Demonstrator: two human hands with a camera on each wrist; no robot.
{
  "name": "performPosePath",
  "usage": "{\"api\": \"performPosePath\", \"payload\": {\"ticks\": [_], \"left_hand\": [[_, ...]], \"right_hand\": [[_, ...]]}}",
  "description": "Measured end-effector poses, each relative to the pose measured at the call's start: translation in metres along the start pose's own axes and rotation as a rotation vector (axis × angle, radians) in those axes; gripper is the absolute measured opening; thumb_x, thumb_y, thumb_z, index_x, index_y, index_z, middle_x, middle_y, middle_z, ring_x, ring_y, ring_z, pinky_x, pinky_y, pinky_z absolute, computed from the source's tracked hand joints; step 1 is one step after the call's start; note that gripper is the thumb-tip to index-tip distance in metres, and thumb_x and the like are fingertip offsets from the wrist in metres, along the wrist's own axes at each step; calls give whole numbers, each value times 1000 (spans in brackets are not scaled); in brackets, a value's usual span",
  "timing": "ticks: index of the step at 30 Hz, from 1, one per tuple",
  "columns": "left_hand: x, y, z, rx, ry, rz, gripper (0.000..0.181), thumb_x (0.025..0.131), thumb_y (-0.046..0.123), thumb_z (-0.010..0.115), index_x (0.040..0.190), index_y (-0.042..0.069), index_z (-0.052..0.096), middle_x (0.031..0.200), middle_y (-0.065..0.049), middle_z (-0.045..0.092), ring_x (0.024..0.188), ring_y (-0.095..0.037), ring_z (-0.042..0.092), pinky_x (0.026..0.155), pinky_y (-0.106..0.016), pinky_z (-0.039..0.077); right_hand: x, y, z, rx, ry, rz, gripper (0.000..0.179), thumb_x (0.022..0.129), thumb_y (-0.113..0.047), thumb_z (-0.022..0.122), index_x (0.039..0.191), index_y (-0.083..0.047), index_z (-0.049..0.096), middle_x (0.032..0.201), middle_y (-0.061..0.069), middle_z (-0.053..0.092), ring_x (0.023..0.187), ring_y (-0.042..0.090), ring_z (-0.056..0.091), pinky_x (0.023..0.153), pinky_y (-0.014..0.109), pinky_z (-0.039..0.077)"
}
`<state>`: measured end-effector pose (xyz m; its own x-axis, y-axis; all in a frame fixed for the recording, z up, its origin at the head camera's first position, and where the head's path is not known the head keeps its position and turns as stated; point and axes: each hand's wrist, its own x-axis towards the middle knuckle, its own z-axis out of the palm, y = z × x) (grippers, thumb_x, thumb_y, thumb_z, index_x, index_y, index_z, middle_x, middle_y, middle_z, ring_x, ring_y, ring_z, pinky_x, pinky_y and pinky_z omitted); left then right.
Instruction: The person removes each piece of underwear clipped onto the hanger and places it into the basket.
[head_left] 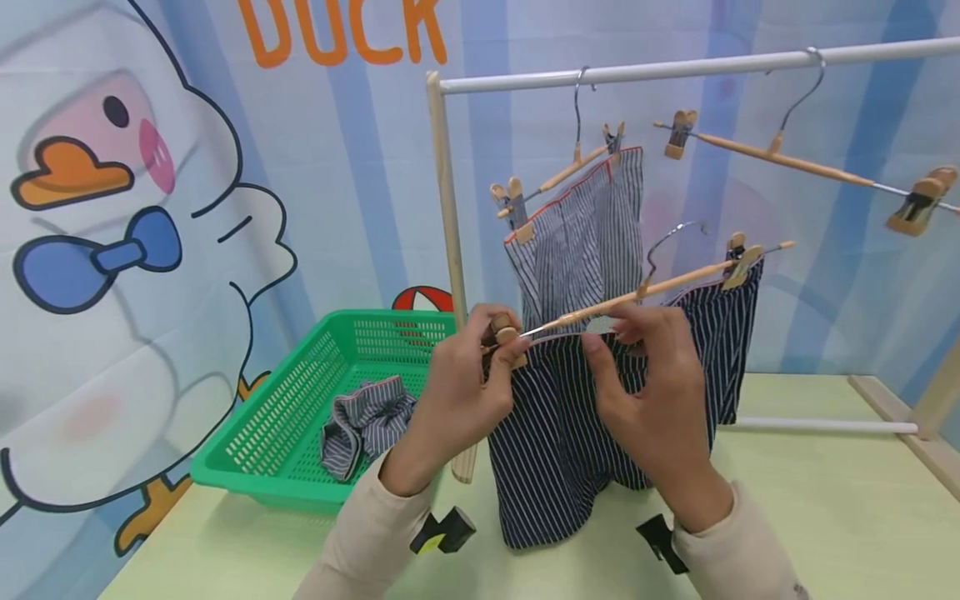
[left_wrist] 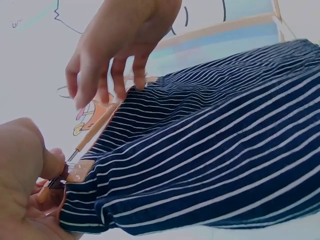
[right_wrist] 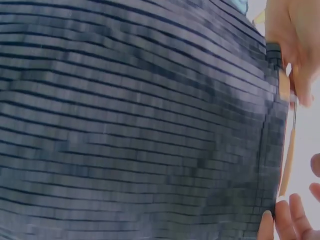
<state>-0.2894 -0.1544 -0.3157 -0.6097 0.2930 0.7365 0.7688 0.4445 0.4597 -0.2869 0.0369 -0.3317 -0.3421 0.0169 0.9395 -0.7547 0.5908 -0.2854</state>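
Navy shorts with white stripes (head_left: 540, 450) hang from a wooden clip hanger (head_left: 675, 282), whose metal hook is off the rail. At the hanger's left end, my left hand (head_left: 465, 392) pinches the clip (left_wrist: 80, 171), which sits on the waistband's corner. The right-end clip (head_left: 741, 260) grips the other corner. My right hand (head_left: 656, 392) is at the middle of the waistband, thumb in front and apart from the other fingers. Its fingertips (right_wrist: 283, 220) are at the waistband edge in the right wrist view.
A white rail (head_left: 517, 81) on wooden posts carries a hanger with grey striped shorts (head_left: 581, 233) and a bare clip hanger (head_left: 795, 162). On the left, a green basket (head_left: 262, 487) holds crumpled striped clothing (head_left: 367, 425). Everything stands on a pale table (head_left: 810, 500).
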Motion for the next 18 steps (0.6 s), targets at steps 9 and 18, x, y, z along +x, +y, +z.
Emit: {"api": "performPosePath", "payload": {"ticks": [9, 18], "left_hand": [[0, 0, -8, -3, -2, -47, 10, 100, 3, 54, 110, 2, 53, 92, -9, 63, 82, -14, 70, 69, -23, 56], [1, -2, -15, -19, -23, -64, 9, 101, 6, 55, 110, 4, 53, 91, -8, 63, 83, -13, 70, 72, -24, 57]], "right_hand": [[12, 22, -20, -64, 92, 107, 27, 93, -6, 65, 120, -4, 66, 102, 26, 54, 90, 28, 54, 81, 23, 38], [17, 33, -34, -118, 91, 210, 28, 96, -11, 63, 123, -3, 66, 112, 27, 51, 93, 17, 52, 80, 17, 36]]}}
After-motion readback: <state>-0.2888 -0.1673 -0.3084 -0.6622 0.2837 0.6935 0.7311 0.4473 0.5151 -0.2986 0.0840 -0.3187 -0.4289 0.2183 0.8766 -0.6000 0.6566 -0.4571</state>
